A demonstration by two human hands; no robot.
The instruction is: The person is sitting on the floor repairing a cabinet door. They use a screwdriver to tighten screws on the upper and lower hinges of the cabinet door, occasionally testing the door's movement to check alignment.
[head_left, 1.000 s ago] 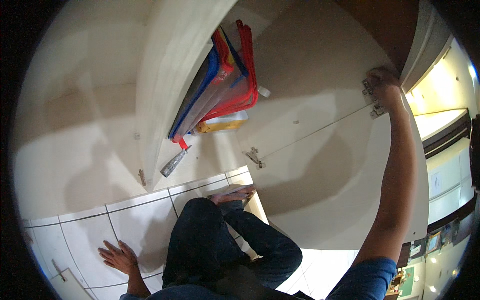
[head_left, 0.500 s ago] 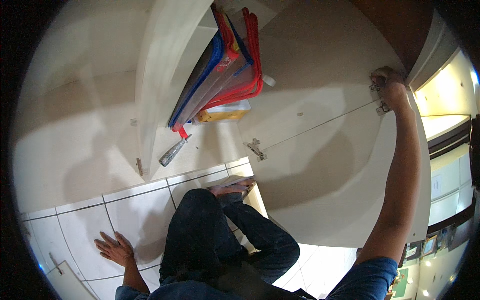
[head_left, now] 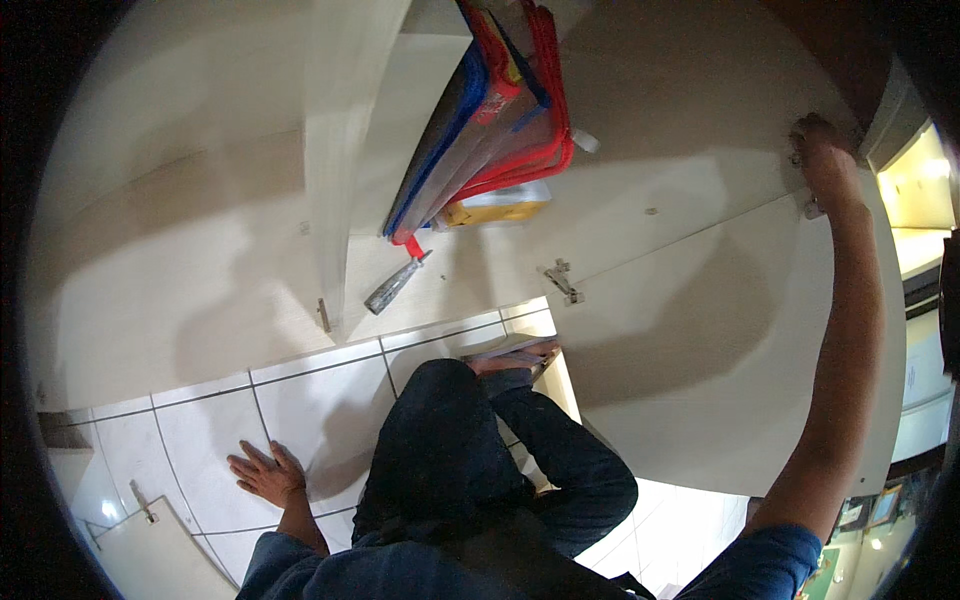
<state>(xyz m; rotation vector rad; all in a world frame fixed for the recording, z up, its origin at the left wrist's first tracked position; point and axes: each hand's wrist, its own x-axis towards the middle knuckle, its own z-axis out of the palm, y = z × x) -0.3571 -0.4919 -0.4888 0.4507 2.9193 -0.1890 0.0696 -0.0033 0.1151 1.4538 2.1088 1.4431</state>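
My left hand (head_left: 268, 468) lies palm down on the white tiled floor (head_left: 206, 435), fingers spread, nothing in it. At the upper right, my right hand (head_left: 828, 157) has curled fingers at a metal hinge (head_left: 814, 206) on a pale cabinet door (head_left: 700, 390); what they grip is hidden. A second hinge (head_left: 563, 285) sits lower left along the seam. Inside the cabinet, red- and blue-edged zip pouches (head_left: 480, 135) lean over a yellow-and-white packet (head_left: 498, 210). Below them a grey-handled tool (head_left: 391, 287) lies beside a small red piece (head_left: 412, 247).
A vertical panel (head_left: 330, 170) divides the cabinet. My bent legs (head_left: 425, 450) are on the floor before it. A white board with a hinge (head_left: 150, 545) is at the lower left. A lit room (head_left: 915, 170) shows beyond the door at the far right.
The view has shifted, so the cabinet contents appear higher and farther right. My right hand stays at the upper hinge and my left hand stays flat on the tiles.
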